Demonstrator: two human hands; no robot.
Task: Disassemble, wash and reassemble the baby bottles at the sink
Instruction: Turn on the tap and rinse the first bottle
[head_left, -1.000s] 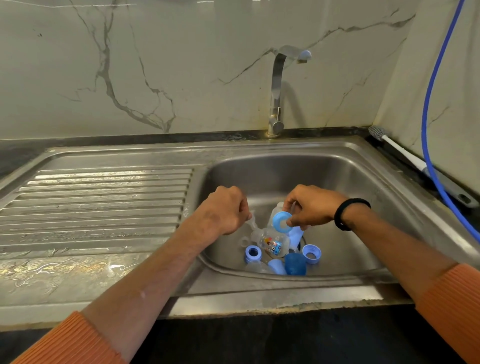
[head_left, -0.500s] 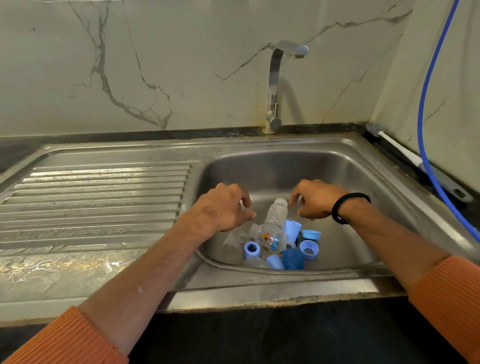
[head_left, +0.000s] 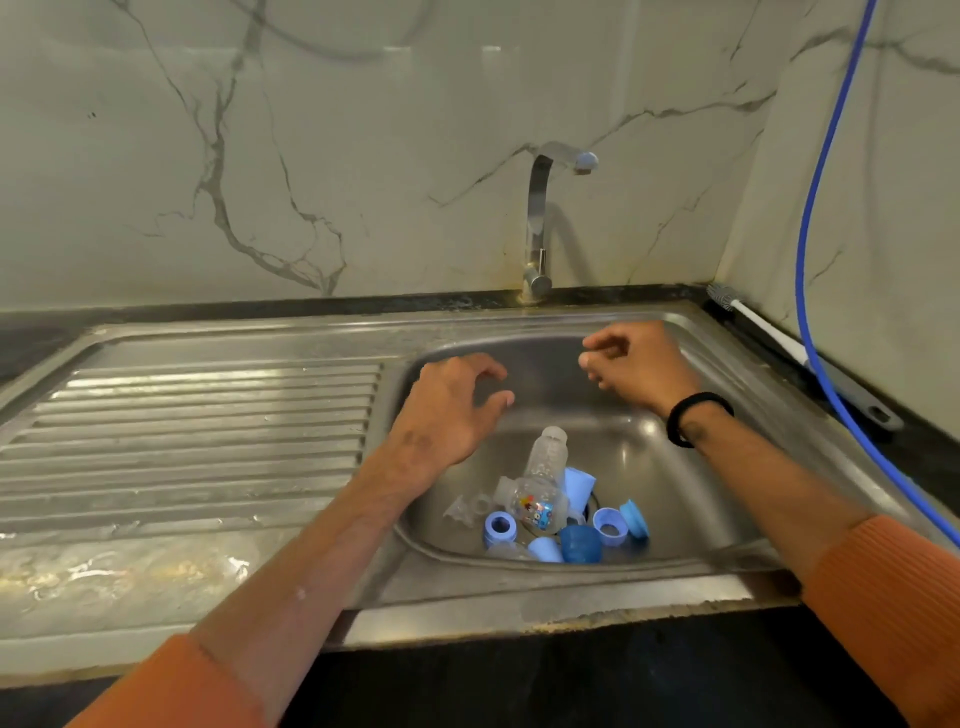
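Head view: both our hands hang over the sink (head_left: 727, 582) basin holding nothing. Left hand (head_left: 447, 410) sits mid-frame with fingers loosely curled and apart, right hand (head_left: 639, 369) just right of it, fingers bent and relaxed too. Looks like we're headed for the tap (head_left: 540, 218) up top, probably to start rinsing. The clear bottle (head_left: 540, 483) with cartoon print lies tilted at lower centre, blue rings (head_left: 500, 527) and caps (head_left: 581, 543) scattered around it, all taken apart.
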